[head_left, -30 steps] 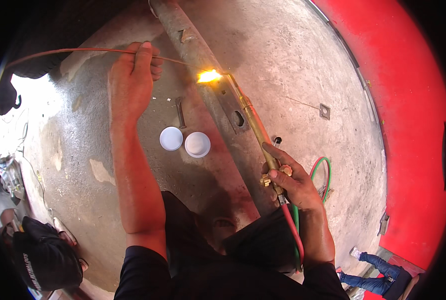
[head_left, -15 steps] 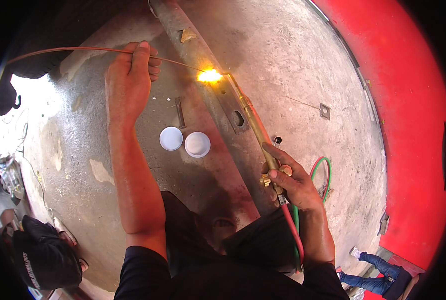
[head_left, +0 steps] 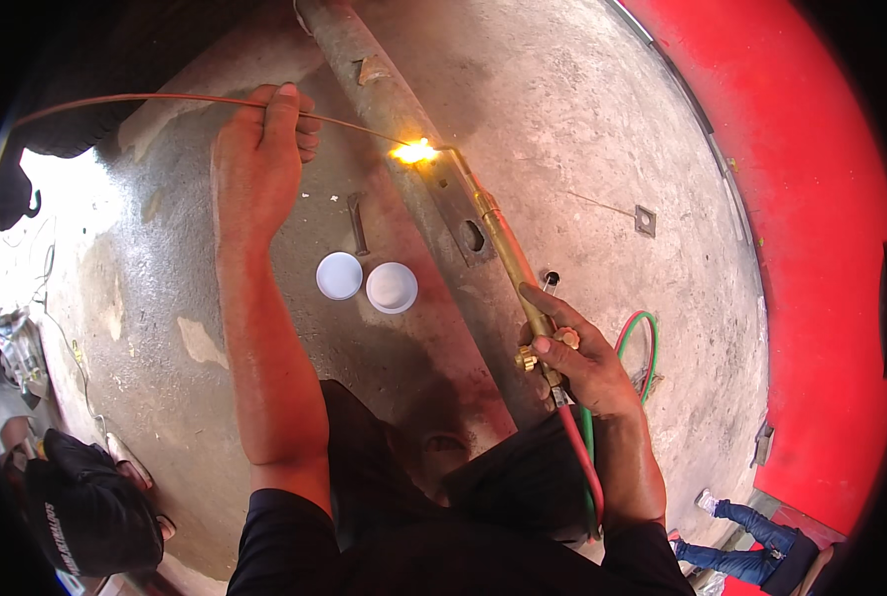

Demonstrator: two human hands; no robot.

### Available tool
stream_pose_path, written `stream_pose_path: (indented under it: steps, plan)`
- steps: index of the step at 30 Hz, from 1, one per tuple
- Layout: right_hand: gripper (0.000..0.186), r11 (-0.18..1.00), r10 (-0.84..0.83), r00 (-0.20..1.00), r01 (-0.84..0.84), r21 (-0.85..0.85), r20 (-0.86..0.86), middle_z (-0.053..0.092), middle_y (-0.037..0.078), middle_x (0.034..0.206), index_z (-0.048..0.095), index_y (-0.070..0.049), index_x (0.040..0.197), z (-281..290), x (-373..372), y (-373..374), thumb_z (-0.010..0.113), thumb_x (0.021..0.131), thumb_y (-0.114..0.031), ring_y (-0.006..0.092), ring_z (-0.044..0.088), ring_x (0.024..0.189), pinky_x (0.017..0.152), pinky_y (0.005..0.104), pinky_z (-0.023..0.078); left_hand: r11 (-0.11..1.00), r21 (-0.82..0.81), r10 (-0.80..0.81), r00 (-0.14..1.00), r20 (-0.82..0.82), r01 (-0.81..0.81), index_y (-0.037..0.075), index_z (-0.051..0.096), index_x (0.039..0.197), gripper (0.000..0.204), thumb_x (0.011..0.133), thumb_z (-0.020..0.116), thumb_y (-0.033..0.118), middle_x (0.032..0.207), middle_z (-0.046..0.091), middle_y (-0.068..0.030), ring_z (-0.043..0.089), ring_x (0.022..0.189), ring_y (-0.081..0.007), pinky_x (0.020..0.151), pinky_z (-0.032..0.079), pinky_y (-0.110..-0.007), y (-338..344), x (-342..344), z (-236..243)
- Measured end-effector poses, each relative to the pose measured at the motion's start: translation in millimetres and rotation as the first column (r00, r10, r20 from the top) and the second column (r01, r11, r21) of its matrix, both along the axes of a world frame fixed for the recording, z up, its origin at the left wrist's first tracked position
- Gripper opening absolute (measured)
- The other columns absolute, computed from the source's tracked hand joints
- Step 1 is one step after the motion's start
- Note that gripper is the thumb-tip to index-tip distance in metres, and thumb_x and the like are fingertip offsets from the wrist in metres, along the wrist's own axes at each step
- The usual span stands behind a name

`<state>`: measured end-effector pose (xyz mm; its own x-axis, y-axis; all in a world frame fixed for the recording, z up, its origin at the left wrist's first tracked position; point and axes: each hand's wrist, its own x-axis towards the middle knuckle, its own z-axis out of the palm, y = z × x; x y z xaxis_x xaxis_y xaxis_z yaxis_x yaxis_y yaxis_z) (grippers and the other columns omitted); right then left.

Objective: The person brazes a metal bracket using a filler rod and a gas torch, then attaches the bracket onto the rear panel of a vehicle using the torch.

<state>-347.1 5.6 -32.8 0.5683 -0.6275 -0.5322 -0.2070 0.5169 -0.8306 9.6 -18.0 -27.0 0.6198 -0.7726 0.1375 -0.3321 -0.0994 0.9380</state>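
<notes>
Brass torch (head_left: pixel 508 253) held by right hand (head_left: pixel 594 370) beside its valves (head_left: pixel 566 338), likely for control away from heat | thin rod (head_left: pixel 165 96) pinched in left hand (head_left: pixel 269 129), tip at flame (head_left: pixel 415 151), grip presumably distanced likewise | metal beam (head_left: pixel 392 102) between hands, under flame

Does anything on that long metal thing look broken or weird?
Yes, the long metal beam has a jagged brownish patch toward its far end. Its ragged edges look odd beside the smoother oval hole nearer the right hand. I can't tell whether it's torn through.
</notes>
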Motion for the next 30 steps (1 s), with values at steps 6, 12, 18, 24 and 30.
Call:
stream_pose_path:
  steps: [6, 12, 18, 24, 30]
  plan:
    - [0.063, 0.999, -0.02, 0.999, 0.018, 0.05, 0.044, 0.056, 0.003, 0.093, 0.037, -0.005, 0.154, 2.3, 0.0, -0.7, 0.065, 0.099, -0.019, 0.0135, 0.059, 0.063, 0.055, 0.0271, 0.049, 0.999, 0.036, 0.005, 1.0, 0.014, -0.006, -0.001, 0.066, 0.099, 0.034, 0.107, 0.048, 0.028, 0.084, 0.069, -0.0077, 0.065, 0.072, -0.0132, 0.068, 0.054, -0.028, -1.6, 0.6, 0.0]
    - [0.063, 0.999, -0.029, 0.999, 0.027, 0.043, 0.045, 0.057, 0.004, 0.092, 0.037, -0.005, 0.154, 1.5, 0.8, -1.1, 0.065, 0.099, -0.019, 0.0138, 0.059, 0.063, 0.056, 0.0277, 0.049, 1.0, 0.026, -0.002, 1.0, 0.026, 0.001, -0.001, 0.066, 0.101, 0.035, 0.107, 0.047, 0.028, 0.085, 0.069, -0.0082, 0.065, 0.072, -0.0132, 0.068, 0.054, -0.029, -1.2, 1.8, -1.5]
    - [0.062, 0.999, -0.019, 1.0, 0.018, 0.03, 0.018, 0.057, 0.003, 0.086, 0.037, -0.005, 0.154, 2.5, 1.6, -2.0, 0.064, 0.099, -0.017, 0.0132, 0.059, 0.063, 0.056, 0.0275, 0.049, 0.999, 0.042, 0.006, 1.0, 0.02, -0.006, -0.001, 0.066, 0.101, 0.035, 0.107, 0.047, 0.028, 0.085, 0.07, -0.0084, 0.065, 0.073, -0.0132, 0.069, 0.054, -0.029, -1.7, 0.2, 0.5]
    - [0.063, 1.0, -0.001, 1.0, 0.001, 0.009, -0.024, 0.056, 0.002, 0.084, 0.037, -0.005, 0.154, 1.9, 3.2, -2.6, 0.065, 0.099, -0.018, 0.0131, 0.058, 0.063, 0.056, 0.0276, 0.049, 0.999, 0.034, 0.007, 1.0, 0.015, -0.008, 0.0, 0.066, 0.1, 0.035, 0.107, 0.047, 0.028, 0.085, 0.07, -0.0081, 0.065, 0.073, -0.0132, 0.07, 0.054, -0.029, -1.5, 0.4, -0.8]
    - [0.063, 0.998, -0.034, 0.999, 0.034, 0.046, 0.004, 0.056, 0.002, 0.085, 0.037, -0.005, 0.154, 2.1, 3.9, -1.6, 0.065, 0.099, -0.018, 0.0132, 0.059, 0.063, 0.056, 0.0275, 0.049, 1.0, 0.025, -0.006, 1.0, 0.016, 0.005, 0.0, 0.067, 0.1, 0.035, 0.107, 0.048, 0.029, 0.085, 0.07, -0.008, 0.065, 0.073, -0.0132, 0.07, 0.054, -0.029, -1.3, 1.7, -1.7]
